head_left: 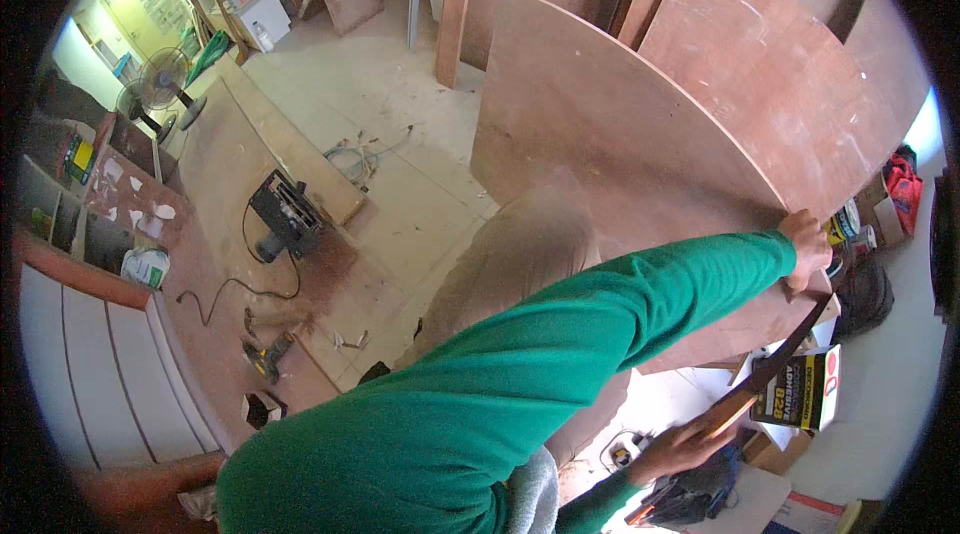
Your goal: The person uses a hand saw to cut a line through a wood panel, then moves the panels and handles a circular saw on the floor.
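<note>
My left hand [808, 249], at the end of a green sleeve crossing the view, grips the edge of a curved plywood board [590, 104] at its right end. Below it my right hand [680, 444] is closed on the wooden handle of a long, dark-bladed saw [795, 344]. The blade slants up to the board's edge, just under my left hand; whether its teeth touch the wood I cannot tell. My leg [510, 254] in dusty trousers is against the board. A black and yellow adhesive tin [800, 394] stands beside the blade.
More wooden sheets [750, 64] lean behind the board. On the left are a long wooden panel [230, 134], a black power tool [285, 214] with cords, a cordless drill [265, 359] and standing fans [165, 79]. Bags [865, 299] and cans [843, 224] crowd the right wall.
</note>
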{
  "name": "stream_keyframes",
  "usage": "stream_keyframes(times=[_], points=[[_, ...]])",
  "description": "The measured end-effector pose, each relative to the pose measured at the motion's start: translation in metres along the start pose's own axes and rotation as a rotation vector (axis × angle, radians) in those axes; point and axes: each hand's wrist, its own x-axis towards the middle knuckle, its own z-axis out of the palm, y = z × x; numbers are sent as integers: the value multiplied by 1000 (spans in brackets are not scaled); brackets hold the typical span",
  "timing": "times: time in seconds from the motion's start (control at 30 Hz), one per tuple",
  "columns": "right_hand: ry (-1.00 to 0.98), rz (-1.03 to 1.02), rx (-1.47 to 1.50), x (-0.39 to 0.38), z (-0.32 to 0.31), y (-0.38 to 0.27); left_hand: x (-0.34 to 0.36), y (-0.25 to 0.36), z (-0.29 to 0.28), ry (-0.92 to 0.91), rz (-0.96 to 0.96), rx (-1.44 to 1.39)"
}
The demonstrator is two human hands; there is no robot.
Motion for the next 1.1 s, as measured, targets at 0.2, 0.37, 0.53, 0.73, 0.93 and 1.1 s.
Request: stream_keyframes(times=[0.2,0.37,0.53,0.73,0.93,1.1], points=[[-49,93,116,43,24,-28,-19,-5,-2,25,-2,30],[27,-3,24,187,81,-16,-24,-9,-15,-36,-13,-54],[-12,165,32,7,20,-35,-33,-5,-40,-117,-95,-49],[-16,170,194,19,10,-48,-29,7,-42,-68,-81,-18],[0,117,177,189,58,-35,-18,17,-28,-56,-21,-20],[-61,291,190,14,0,-55,-27,-1,-35,-63,-56,-44]])
